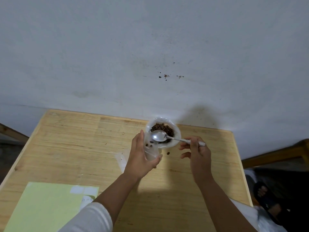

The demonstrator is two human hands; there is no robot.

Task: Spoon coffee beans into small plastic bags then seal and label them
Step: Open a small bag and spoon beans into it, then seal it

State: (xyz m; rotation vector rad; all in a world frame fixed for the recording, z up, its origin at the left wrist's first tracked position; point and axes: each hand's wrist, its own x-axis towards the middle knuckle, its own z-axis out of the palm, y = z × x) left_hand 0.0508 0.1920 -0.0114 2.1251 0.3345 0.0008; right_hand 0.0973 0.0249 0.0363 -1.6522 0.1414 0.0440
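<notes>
Wooden table (66, 148): left hand (142, 158) grips clear bag (151, 148), right hand (197, 151) pinches steel spoon (160, 136).

No readable text. White label (88, 199) on green sheet (45, 206), lower left of frame, has faint illegible marks.

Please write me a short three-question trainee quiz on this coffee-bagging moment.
1. True or false: the metal spoon in the right hand is heaped with beans.
2. Which of the hands holds the small clear plastic bag? A) left hand B) right hand
3. Fill in: a loose coffee bean lies on the ____ table, near the white bowl of coffee beans.

Key:
1. False; its bowl looks empty.
2. A; a few beans are already inside.
3. Wooden.
</notes>
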